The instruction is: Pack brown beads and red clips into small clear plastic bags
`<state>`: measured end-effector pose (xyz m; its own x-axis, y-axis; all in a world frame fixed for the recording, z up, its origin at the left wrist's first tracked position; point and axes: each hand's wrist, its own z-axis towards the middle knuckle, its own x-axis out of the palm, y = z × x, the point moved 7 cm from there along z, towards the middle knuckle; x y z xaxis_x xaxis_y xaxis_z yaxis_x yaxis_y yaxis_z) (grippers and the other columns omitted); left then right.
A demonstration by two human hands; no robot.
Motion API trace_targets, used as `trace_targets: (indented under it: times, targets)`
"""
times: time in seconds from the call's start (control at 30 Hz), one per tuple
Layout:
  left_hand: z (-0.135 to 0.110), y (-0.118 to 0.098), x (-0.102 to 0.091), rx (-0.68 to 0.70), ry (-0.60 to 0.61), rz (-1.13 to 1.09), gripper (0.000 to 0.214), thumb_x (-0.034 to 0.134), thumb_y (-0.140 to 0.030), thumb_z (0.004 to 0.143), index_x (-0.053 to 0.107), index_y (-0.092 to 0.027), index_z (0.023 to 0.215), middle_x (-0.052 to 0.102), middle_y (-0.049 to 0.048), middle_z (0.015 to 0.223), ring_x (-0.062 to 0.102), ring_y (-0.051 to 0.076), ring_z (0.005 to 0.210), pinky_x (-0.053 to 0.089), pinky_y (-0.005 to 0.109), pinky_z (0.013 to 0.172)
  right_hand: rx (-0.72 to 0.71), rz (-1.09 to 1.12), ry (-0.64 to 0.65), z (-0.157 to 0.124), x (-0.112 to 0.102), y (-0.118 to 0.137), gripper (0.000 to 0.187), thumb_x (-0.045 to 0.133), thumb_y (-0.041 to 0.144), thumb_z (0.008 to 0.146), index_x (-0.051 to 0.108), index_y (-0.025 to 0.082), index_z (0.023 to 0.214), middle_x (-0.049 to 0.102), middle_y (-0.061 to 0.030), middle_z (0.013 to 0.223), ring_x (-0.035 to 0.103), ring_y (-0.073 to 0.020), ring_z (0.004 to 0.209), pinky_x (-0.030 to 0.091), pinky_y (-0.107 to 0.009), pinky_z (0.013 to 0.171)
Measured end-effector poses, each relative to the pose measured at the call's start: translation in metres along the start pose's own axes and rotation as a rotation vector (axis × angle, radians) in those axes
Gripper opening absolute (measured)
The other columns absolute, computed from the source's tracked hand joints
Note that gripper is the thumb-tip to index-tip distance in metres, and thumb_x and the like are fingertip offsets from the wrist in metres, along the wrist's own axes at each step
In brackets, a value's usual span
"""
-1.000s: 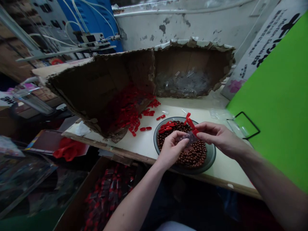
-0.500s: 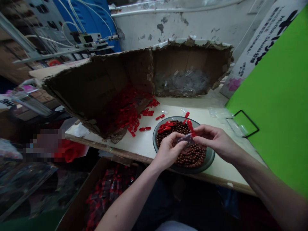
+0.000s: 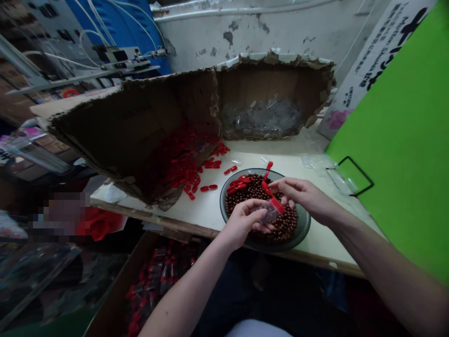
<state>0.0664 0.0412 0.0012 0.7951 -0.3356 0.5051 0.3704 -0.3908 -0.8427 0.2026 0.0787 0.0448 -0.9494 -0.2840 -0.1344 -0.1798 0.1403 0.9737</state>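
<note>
Black lettering (image 3: 409, 25) on white sign (image 3: 358, 61) beyond right hand (image 3: 303, 196)

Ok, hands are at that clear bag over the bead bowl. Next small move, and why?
Probably push the red plastic piece fully into the small clear plastic bag. It seems to stick out at the bag's edge, the left hand grips the bag, and the right hand's fingers are right beside the piece, above the dark grey bowl of brown beads.
</note>
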Motion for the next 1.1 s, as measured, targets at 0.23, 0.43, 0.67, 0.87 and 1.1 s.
trace_targets:
  times: [0.23,0.43,0.67,0.87,1.1]
  targets:
    - [-0.001,0.006,-0.008,-0.056,-0.049,-0.038,0.037,0.076,-0.032,0.068,0.059,-0.01,0.092,0.071,0.0078,0.077,0.068,0.014,0.058,0.053,0.02,0.055,-0.082,0.341,-0.063,0.021,0.003,0.005,0.038,0.06,0.054,0.084,0.069,0.018,0.092,0.06,0.0009,0.063,0.053,-0.0103,0.057,0.043,-0.023,0.056]
    - [0.003,0.005,0.004,-0.033,-0.002,0.013,0.034,0.073,-0.04,0.071,0.054,-0.014,0.085,0.069,0.0041,0.068,0.066,0.015,0.052,0.051,0.021,0.048,-0.17,0.034,-0.058,0.018,0.018,0.008,0.03,0.063,0.05,0.082,0.066,0.02,0.084,0.048,0.0061,0.054,0.04,-0.009,0.049,0.034,-0.024,0.051]
    - [-0.001,-0.009,0.01,0.218,-0.276,0.251,0.04,0.057,-0.049,0.084,0.042,-0.018,0.064,0.047,-0.0077,0.044,0.039,0.004,0.03,0.028,0.014,0.03,-0.236,-0.105,-0.152,0.01,0.031,0.003,0.048,0.041,0.057,0.092,0.069,0.019,0.083,0.042,0.0043,0.051,0.041,-0.0122,0.049,0.035,-0.027,0.053]
    - [-0.005,0.002,0.008,0.211,-0.302,0.319,0.038,0.055,-0.049,0.085,0.044,-0.019,0.066,0.047,-0.0072,0.044,0.04,0.005,0.032,0.028,0.016,0.032,-0.239,-0.107,-0.183,0.001,0.036,-0.009,0.054,0.035,0.058,0.093,0.068,0.019,0.077,0.04,0.0033,0.051,0.042,-0.0128,0.051,0.035,-0.028,0.055]
    - [-0.006,-0.006,-0.01,0.138,-0.283,0.467,0.039,0.057,-0.051,0.082,0.045,-0.019,0.063,0.043,-0.0068,0.049,0.039,0.006,0.037,0.028,0.017,0.035,-0.13,-0.005,-0.161,0.005,0.014,-0.034,0.059,0.031,0.062,0.093,0.07,0.019,0.093,0.048,0.0026,0.053,0.045,-0.0122,0.049,0.037,-0.025,0.049]
